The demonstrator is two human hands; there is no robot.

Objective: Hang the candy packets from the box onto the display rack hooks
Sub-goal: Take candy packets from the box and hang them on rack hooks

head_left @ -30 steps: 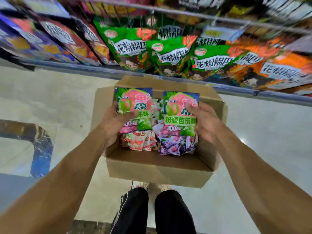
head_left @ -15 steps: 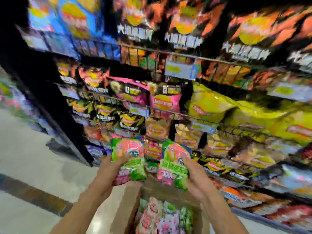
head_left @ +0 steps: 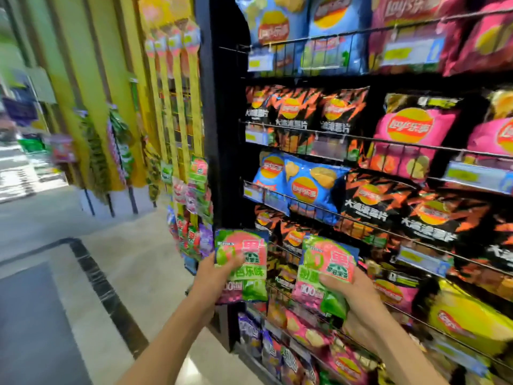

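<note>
A packet in each hand, facing the rack.

My left hand (head_left: 219, 269) pinches a green-and-pink candy packet (head_left: 244, 266) by its left edge, thumb across the front; my right hand (head_left: 348, 284) grips a second packet (head_left: 326, 270) from its lower right, fingers curled round it. Both sit in front of the chip shelves (head_left: 361, 140), while the candy rack (head_left: 191, 195) with hanging packets stands at about ten o'clock from my left hand, near but not touching. The box is out of view. The risk, as I judge it: with both hands full, I have no free fingers to steady a hook, so a packet's hang hole could miss and the packet drop, or knock off packets already hanging.
</note>
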